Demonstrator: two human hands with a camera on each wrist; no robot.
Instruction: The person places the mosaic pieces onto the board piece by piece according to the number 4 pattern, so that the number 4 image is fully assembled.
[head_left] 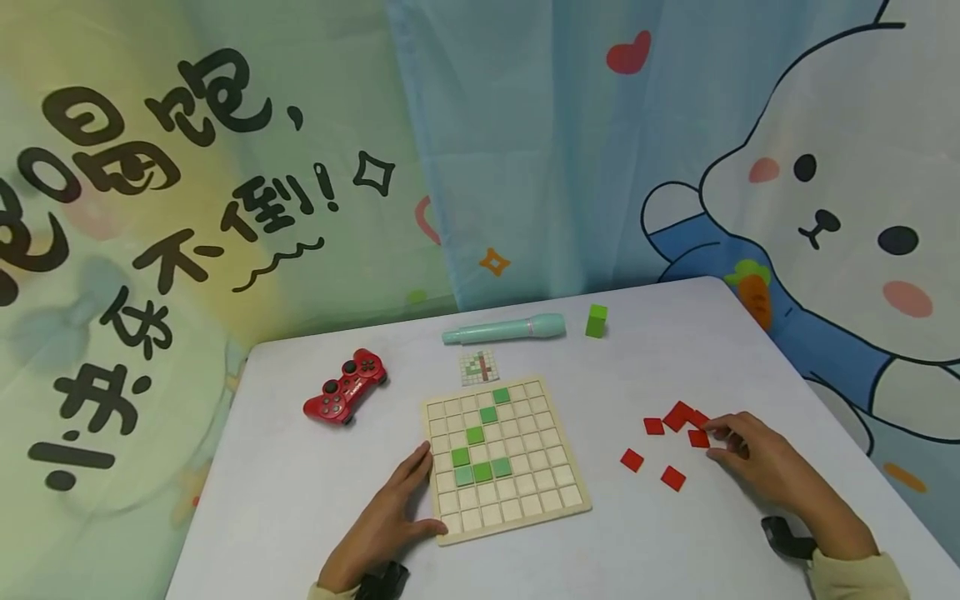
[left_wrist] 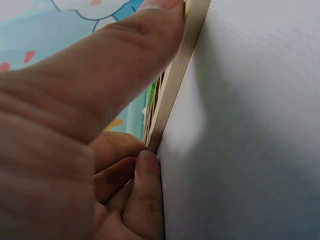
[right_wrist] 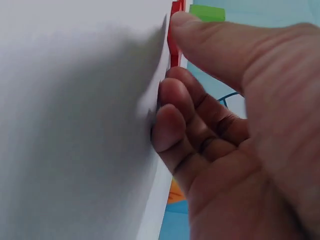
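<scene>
A pale wooden grid board [head_left: 534, 503] lies mid-table, with several green square pieces [head_left: 475, 435] in its cells. My left hand [head_left: 390, 515] rests against its left side, thumb at the near-left corner and fingers farther up; in the left wrist view the thumb [left_wrist: 150, 35] presses the board's edge [left_wrist: 175, 85]. On the right, my right hand [head_left: 768, 461] has thumb and index finger at opposite sides of a red square piece [head_left: 698, 439], pinching it at the table surface. The right wrist view shows the thumb [right_wrist: 215, 42] against red [right_wrist: 174, 47].
Several more red squares [head_left: 673, 478] lie scattered left of my right hand. Behind the board are a small grid pattern card [head_left: 479, 367], a mint-green tube-shaped object [head_left: 506, 330] and green blocks [head_left: 596, 322]. A red game controller [head_left: 347, 388] lies to the left.
</scene>
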